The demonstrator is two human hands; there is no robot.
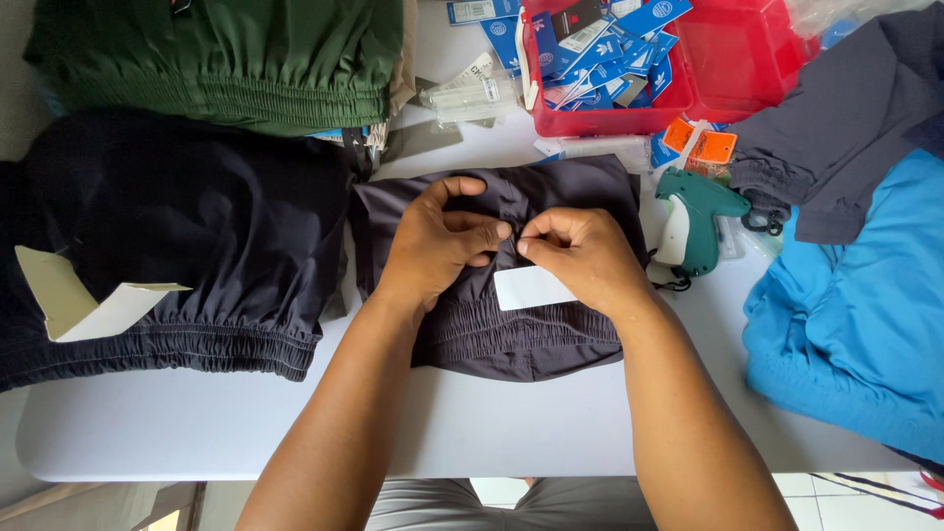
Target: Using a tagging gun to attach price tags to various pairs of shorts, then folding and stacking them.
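At the near edge of the white counter (197, 433), two bare forearms reach in. One dark grey garment (511, 324), thin woven cloth with a gathered elastic waistband, lies flat at the centre. The left hand (433, 241) rests on it, fingers curled, thumb and forefinger pinching the fabric at a fold. The right hand (580, 251) meets it fingertip to fingertip, pinched shut at the same spot, with one blank white rectangular tag (526, 288) lying beneath it on the cloth.

Left of this lies one black garment (177, 216), also elastic-waisted, carrying one folded cream card (79, 300). Right of the hands sits one teal and white plastic tagging gun (693, 221), pistol-shaped. Further right lies one bright blue garment (855, 324), smooth and creased, and above it one dark navy garment (846, 118).

At the far side: one green garment (226, 59) with ribbed waistband, one translucent red plastic tub (600, 120) holding many blue printed tags, and two orange tags (700, 143) just beside it.
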